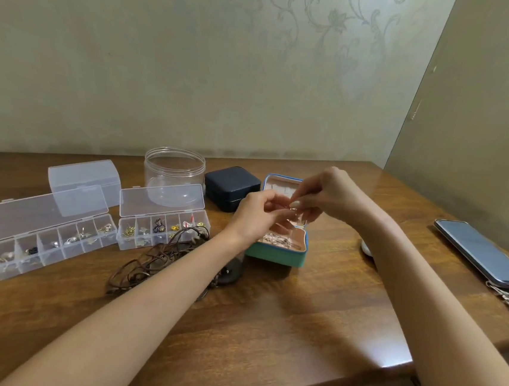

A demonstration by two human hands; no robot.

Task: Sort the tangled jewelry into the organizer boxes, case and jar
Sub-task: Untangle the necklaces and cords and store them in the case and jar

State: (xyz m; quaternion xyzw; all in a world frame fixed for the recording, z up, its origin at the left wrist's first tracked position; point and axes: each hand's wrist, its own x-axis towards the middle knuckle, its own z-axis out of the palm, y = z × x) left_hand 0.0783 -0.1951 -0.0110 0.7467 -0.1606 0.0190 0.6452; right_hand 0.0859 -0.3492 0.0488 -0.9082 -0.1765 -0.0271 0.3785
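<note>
Pinches a small piece of jewelry (290, 208), too blurred to make out, between curled fingertips of the left hand (257, 215) and the right hand (327, 196), just above the open teal case (275, 254) with silvery chains (278, 241) inside. Leaves a brown cord tangle (153, 257) on the table (266, 318), touching the front of the nearer of two open organizer boxes (162, 234), the clear jar (173, 169) behind.

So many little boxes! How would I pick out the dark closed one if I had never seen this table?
Find the big clear round jar near the back of the wooden table. Directly right of it, between the jar and the open teal case, sits the navy case. It alone is dark, with its lid shut, while its neighbours are see-through or open.
</note>
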